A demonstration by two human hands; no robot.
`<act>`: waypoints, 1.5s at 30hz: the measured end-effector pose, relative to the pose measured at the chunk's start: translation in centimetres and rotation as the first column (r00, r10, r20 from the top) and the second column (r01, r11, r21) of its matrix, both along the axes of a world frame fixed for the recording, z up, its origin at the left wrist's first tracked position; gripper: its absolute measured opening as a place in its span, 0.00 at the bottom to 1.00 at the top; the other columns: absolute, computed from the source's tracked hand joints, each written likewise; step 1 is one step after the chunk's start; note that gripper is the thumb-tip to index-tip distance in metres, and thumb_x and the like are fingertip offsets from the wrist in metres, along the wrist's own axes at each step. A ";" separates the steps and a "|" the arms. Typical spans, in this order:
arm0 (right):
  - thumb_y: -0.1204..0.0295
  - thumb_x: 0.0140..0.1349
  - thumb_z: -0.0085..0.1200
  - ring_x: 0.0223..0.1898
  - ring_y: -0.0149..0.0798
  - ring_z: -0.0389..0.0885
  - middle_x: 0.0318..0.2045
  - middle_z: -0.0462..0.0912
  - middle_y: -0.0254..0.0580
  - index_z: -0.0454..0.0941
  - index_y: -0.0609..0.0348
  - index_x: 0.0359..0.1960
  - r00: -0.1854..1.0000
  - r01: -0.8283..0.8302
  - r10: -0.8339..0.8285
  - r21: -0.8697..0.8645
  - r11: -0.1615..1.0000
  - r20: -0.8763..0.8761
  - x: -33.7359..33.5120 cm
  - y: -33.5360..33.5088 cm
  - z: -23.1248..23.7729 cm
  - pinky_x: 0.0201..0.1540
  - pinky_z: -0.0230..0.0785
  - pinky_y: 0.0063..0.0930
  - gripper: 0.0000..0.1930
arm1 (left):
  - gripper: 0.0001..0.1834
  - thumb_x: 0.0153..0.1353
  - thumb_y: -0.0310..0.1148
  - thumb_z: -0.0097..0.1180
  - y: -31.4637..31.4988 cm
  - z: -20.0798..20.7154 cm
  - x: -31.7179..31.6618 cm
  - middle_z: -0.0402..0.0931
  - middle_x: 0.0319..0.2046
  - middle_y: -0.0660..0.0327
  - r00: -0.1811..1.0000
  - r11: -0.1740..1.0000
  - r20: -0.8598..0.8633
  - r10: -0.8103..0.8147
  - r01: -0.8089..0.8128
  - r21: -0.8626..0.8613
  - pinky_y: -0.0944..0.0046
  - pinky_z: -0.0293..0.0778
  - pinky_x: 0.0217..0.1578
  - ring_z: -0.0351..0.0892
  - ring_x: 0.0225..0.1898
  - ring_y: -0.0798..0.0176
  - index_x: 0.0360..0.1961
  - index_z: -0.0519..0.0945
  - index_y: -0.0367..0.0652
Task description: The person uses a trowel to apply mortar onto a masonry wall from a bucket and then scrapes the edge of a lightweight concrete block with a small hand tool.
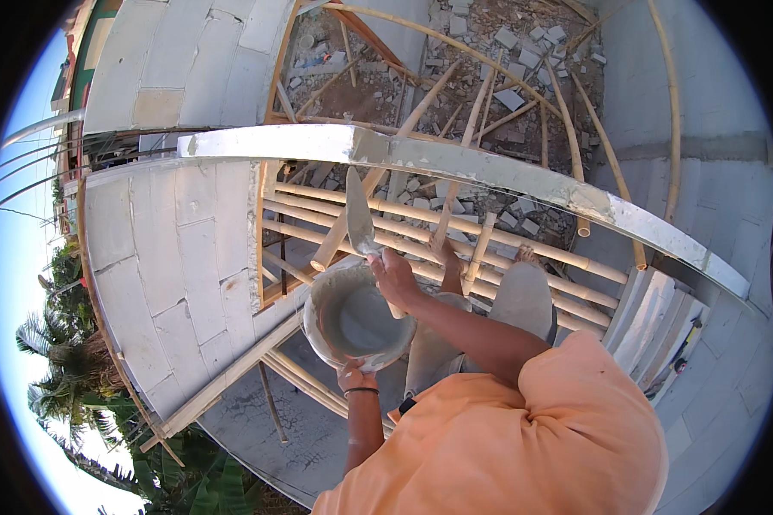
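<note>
Head view: left hand (355,375) grasps the rim of a mortar-laden bucket (358,316), likely heavy. Right hand (395,276), above it, clenches a stiff trowel (358,215) by its handle.

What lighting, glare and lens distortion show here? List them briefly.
Head view: hard daylight, sharp shadows under the bamboo scaffold poles; strong fisheye bending curves the long pale plastered ledge into an arc inside a black rim; sky at left is washed out; the right hand with the pointed steel trowel and the left hand under the round grey mortar bucket stay sharp.
</note>
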State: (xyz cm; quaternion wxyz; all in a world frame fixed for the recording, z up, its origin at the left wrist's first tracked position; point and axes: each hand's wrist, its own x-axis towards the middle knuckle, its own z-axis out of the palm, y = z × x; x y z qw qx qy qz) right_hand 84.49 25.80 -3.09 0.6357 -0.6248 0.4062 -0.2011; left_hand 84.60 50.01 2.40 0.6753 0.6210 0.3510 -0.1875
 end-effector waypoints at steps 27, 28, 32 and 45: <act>0.67 0.52 0.56 0.41 0.56 0.81 0.36 0.82 0.60 0.79 0.67 0.36 0.213 -0.942 0.554 -0.018 0.335 -0.805 -14.6 -14.2 9.1 0.46 0.73 0.44 0.15 | 0.10 0.47 0.20 0.55 -13.4 -4.1 -8.0 0.77 0.26 0.60 0.944 0.977 0.328 -0.035 -0.036 0.209 0.64 0.71 0.31 0.73 0.28 0.68 0.34 0.76 0.34; 0.65 0.53 0.55 0.41 0.57 0.81 0.35 0.82 0.60 0.79 0.67 0.36 0.267 -0.925 0.568 -0.042 0.377 -0.779 -14.7 -14.6 9.7 0.46 0.72 0.45 0.16 | 0.10 0.46 0.20 0.55 -12.9 -4.7 -7.5 0.76 0.25 0.62 0.962 0.962 0.267 -0.054 -0.021 0.271 0.66 0.69 0.29 0.72 0.27 0.70 0.33 0.76 0.34; 0.62 0.53 0.56 0.40 0.58 0.81 0.34 0.81 0.62 0.78 0.67 0.37 0.496 -0.805 0.511 -0.151 0.574 -0.702 -12.8 -17.1 14.8 0.45 0.71 0.47 0.18 | 0.18 0.47 0.14 0.50 -13.4 -5.4 -4.8 0.76 0.30 0.64 0.960 0.992 0.280 -0.006 -0.031 0.125 0.68 0.70 0.31 0.74 0.28 0.69 0.42 0.76 0.36; 0.64 0.57 0.56 0.42 0.54 0.78 0.38 0.78 0.51 0.73 0.62 0.36 0.608 -0.794 0.073 -0.601 0.092 -0.791 0.2 -26.3 13.4 0.42 0.72 0.46 0.14 | 0.15 0.45 0.16 0.52 -12.5 -6.4 -1.4 0.72 0.27 0.69 0.940 0.985 0.293 0.173 -0.157 -0.078 0.71 0.66 0.29 0.68 0.27 0.74 0.37 0.74 0.37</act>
